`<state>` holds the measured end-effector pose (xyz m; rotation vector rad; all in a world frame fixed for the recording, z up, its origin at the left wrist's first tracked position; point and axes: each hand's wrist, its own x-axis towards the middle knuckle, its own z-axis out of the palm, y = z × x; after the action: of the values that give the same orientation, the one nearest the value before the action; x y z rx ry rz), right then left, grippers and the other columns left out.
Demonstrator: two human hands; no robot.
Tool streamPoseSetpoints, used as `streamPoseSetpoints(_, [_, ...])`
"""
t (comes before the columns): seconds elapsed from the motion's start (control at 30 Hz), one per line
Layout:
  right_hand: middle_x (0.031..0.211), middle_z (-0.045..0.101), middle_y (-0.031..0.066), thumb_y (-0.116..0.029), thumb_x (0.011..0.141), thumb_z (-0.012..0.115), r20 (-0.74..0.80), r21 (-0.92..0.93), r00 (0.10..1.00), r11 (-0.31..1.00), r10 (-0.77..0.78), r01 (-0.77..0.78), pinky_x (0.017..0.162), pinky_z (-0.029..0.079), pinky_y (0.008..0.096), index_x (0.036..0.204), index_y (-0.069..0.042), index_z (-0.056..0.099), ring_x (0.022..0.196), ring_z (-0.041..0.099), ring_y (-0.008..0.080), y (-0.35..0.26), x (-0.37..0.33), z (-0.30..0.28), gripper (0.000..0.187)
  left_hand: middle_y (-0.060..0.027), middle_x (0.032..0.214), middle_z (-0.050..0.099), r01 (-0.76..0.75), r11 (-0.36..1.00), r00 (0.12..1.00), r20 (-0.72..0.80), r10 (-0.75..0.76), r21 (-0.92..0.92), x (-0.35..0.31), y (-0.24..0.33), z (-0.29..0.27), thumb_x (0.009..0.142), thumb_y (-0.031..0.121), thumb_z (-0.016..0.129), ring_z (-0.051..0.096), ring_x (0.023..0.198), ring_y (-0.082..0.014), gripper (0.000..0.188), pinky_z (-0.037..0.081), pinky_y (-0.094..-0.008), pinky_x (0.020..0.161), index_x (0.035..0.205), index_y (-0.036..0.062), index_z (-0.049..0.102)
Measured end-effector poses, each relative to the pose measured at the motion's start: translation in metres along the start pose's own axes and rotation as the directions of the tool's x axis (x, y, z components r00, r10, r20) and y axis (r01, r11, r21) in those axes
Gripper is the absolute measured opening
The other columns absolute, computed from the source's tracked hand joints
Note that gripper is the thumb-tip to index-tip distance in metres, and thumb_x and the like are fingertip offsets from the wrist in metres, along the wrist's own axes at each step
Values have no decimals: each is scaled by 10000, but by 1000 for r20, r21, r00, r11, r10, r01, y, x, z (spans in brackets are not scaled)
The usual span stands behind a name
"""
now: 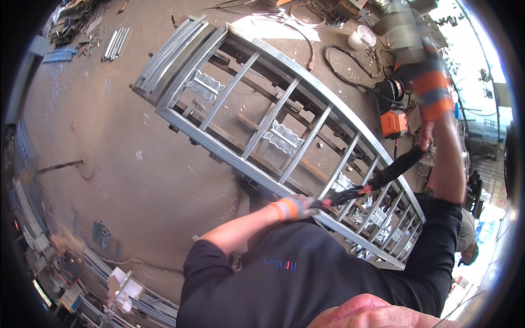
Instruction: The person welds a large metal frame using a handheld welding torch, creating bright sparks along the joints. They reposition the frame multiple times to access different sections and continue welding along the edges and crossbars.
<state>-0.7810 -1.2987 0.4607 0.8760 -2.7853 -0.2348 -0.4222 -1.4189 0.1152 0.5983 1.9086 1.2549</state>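
Observation:
My left hand, in a grey and orange glove, is closed at the near rail of a long metal frame. From its fingers a thick black cable with red spots slants up to my right forearm. My right hand, in a dark and orange glove, is raised at the upper right. Motion smears its fingers. Beside it is a blurred grey object whose kind I cannot make out. Several pale ornamental metal pieces show between the frame's crossbars.
Metal strips lie by the frame's far left end. An orange and black machine, coiled hose and white bucket stand right of it. Bar stock lies at the lower left. A person is at the right.

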Motion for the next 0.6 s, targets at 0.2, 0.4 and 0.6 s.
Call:
streamPoseSetpoints(0.2, [1069,722,250,-95,921,616,406,11,883,968,-234,251,720,609,491,1510,-7,335,909,749,436,-189,26,166,658,-236,1091,734,-121,978,915,364,176,-170,67,47,9,1003,633,542,685,1040,-413,653,502,-484,924,1154,19,705])
streamPoseSetpoints(0.4, [1278,668,275,-208,824,725,323,186,910,961,-258,206,861,601,456,1560,0,331,1080,730,373,-212,17,253,860,-201,970,754,-166,944,920,299,252,-285,41,11,32,992,625,558,679,864,-376,623,511,-470,811,1077,33,731])
streamPoseSetpoints(0.6, [1201,694,256,-225,838,743,310,187,914,959,-262,212,767,615,453,1569,6,298,997,751,372,-213,19,282,887,-258,1040,744,-102,957,911,361,199,-271,53,2,47,988,633,544,700,988,-428,676,527,-486,865,1120,-2,734])
